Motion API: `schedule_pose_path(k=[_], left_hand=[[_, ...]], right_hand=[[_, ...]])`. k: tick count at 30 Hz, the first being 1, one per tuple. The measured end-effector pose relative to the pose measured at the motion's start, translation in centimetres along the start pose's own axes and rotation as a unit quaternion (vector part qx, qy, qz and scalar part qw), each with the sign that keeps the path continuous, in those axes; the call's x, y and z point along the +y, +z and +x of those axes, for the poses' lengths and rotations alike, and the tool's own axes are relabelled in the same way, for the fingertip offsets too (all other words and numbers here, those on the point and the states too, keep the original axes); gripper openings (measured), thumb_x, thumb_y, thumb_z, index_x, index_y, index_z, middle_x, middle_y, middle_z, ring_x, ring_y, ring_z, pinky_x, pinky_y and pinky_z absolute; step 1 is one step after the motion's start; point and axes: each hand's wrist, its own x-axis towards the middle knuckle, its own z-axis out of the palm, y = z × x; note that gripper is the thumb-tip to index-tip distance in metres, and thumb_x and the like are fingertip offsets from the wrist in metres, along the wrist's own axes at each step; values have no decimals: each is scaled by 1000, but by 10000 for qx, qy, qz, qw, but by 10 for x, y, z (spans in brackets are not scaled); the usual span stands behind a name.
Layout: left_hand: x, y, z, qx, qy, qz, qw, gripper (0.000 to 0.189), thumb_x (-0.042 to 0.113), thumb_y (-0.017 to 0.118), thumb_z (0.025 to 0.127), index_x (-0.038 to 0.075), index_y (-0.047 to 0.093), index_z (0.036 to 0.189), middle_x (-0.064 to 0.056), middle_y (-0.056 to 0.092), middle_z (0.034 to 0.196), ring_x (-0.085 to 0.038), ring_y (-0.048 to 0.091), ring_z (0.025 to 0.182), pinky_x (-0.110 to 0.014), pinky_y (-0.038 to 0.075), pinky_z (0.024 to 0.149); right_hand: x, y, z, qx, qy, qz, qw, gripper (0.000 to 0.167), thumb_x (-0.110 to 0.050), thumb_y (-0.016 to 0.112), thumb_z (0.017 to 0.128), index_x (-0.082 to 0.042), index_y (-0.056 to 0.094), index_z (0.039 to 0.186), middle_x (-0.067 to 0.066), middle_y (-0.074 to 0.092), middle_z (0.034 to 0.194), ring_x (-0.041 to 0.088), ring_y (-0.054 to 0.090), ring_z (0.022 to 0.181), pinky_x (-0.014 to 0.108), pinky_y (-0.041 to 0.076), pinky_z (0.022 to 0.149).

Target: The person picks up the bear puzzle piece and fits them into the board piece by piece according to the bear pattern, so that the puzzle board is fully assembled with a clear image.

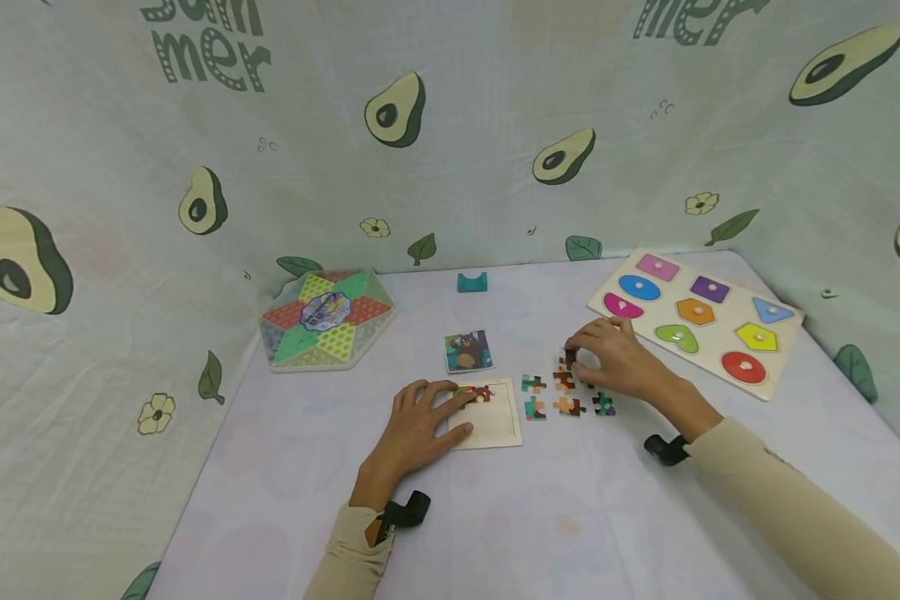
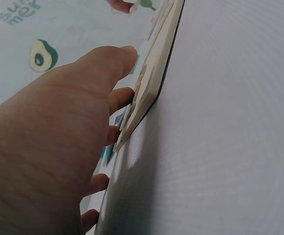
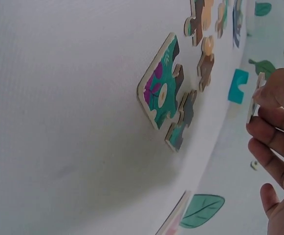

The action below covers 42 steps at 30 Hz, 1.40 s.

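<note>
Left hand (image 1: pixel 417 427): fingers extended over the left side of the puzzle tray (image 1: pixel 497 427); light pressure should prevent sliding. Right hand (image 1: pixel 617 360): thumb and fingers pinch a puzzle piece (image 3: pixel 251 108) right of the tray; gripping edges only should keep its picture readable.

Puzzle tray (image 1: pixel 498 425) partly filled; loose pieces (image 1: pixel 567 406) beside.

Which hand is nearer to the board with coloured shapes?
Right. The right hand is close by the left edge of the shape board; the left hand is farther left, touching the puzzle tray.
</note>
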Motion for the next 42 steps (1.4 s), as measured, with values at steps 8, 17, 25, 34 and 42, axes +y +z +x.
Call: schedule_pose_path(k=[8, 17, 25, 34, 42], left_hand=[[1, -1, 0, -37, -57, 8, 10000, 56, 63, 46, 98, 39, 47, 149, 3, 42, 148, -31, 30, 136, -55, 21, 111], [2, -2, 0, -81, -74, -32, 9999, 56, 62, 46, 98, 39, 47, 149, 3, 42, 149, -32, 30, 136, -55, 21, 110], [3, -4, 0, -120, -94, 27, 9999, 57, 63, 46, 98, 39, 46, 150, 3, 41, 149, -33, 29, 137, -56, 22, 110], [4, -5, 0, -68, -60, -45, 9999, 56, 62, 47, 99, 37, 48, 149, 2, 42, 148, -33, 30, 136, -57, 23, 109], [3, -5, 0, -88, -19, -87, 9999, 56, 61, 46, 99, 38, 47, 150, 2, 42, 149, -33, 30, 136, -56, 22, 110]], right_hand=[[-8, 2, 1, 165, -275, -31, 9995, 29, -17, 82, 80, -9, 74, 107, 7, 70, 108, 29, 59, 108, 54, 31, 93], [-21, 3, 5, 298, -581, 105, 9978, 29, -16, 82, 80, -8, 74, 106, 6, 70, 107, 29, 59, 107, 54, 32, 95], [-33, 9, 10, 303, -816, 142, 9961, 25, -14, 78, 81, -9, 75, 105, 4, 70, 106, 25, 59, 105, 56, 32, 96], [-43, 14, 16, 287, -1085, 223, 9934, 25, -17, 80, 81, -9, 74, 104, 3, 69, 105, 25, 59, 105, 56, 33, 96], [-46, 23, 18, 293, -1150, 268, 9926, 24, -16, 82, 79, -10, 75, 102, 1, 69, 102, 23, 59, 101, 56, 34, 94]])
